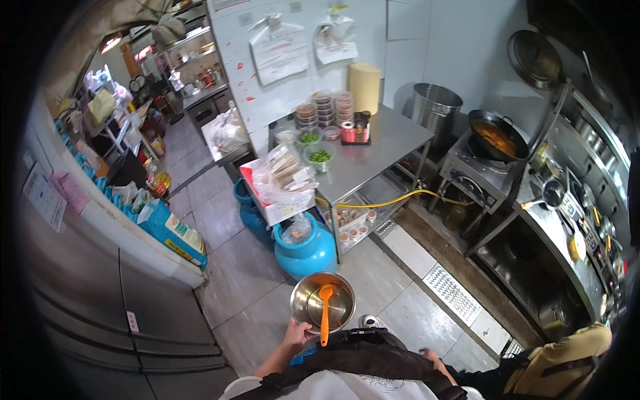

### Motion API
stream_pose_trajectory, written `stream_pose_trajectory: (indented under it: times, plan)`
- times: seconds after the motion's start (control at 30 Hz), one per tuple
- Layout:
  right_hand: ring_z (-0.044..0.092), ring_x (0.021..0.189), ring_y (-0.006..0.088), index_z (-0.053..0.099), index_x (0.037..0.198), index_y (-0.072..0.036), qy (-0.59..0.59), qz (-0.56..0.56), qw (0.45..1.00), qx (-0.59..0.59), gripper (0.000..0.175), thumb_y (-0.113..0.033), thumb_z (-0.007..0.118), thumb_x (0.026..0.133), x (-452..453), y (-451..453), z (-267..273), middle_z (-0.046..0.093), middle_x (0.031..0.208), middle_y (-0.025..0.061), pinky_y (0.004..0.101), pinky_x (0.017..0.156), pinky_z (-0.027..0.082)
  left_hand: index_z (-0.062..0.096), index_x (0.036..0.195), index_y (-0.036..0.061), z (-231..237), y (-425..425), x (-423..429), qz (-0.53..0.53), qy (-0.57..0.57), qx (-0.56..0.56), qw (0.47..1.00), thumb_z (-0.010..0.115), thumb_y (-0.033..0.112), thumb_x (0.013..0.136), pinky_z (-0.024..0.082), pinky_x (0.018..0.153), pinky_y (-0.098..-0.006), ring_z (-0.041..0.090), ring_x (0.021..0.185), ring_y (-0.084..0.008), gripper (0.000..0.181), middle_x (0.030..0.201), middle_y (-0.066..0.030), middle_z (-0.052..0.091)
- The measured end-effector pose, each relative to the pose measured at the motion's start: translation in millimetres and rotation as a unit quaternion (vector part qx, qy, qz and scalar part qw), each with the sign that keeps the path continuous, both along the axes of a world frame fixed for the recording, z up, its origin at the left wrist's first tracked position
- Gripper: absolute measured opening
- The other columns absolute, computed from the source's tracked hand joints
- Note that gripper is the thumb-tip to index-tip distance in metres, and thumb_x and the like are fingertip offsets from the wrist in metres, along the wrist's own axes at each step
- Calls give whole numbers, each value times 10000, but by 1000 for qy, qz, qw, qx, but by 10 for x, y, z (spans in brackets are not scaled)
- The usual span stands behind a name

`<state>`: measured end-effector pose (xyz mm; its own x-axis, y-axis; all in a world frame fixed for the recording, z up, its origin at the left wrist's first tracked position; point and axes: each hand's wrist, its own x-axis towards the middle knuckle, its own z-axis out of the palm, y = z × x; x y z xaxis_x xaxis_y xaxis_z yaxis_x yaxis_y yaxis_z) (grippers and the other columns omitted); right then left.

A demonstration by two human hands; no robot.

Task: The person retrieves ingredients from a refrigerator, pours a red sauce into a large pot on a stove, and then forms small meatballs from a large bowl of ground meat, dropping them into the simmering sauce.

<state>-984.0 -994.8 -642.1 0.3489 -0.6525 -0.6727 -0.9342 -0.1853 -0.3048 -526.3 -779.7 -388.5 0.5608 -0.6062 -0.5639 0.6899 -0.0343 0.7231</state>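
My left hand (pixel 297 333) grips the near left rim of a round stainless steel bowl (pixel 300 296) at waist height. An orange spatula (pixel 325 320) leans inside the bowl, its handle lying over the near rim. My right hand (pixel 429 356) hangs low beside the apron, away from the bowl, with nothing seen in it; its fingers are partly spread. Just beyond the bowl stands a blue gas cylinder (pixel 306 257) on the floor.
A steel table (pixel 395 131) ahead bears stacked tubs, chopped greens and an open box (pixel 295 205). To the right, a wok (pixel 500 145) with orange liquid sits on a stove. A person in a tan top (pixel 560 357) is close at lower right. Steel doors (pixel 85 300) stand left.
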Motion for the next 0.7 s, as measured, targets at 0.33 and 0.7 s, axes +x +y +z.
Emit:
stream_pose_trajectory:
  times: [0.33, 0.7]
  plan:
    - [624, 919, 305, 595, 1121, -108, -170, 128, 977, 3, 391, -296, 574, 779, 2964, -794, 1120, 664, 928, 156, 383, 846, 484, 357, 1233, 101, -10, 854, 184, 192, 8, 49, 980, 451, -52, 695, 573, 715, -411, 612, 905, -265, 567, 1080, -119, 528]
    - [648, 575, 184, 647, 975, -51, 39, 366, 928, 53, 299, -300, 586, 821, 3842, -1068, 321, 674, 722, 94, 324, 559, 542, 406, 1162, 63, 140, 1076, 1639, 310, 10, 48, 949, 471, -46, 723, 580, 660, -370, 632, 788, -234, 458, 973, -96, 564]
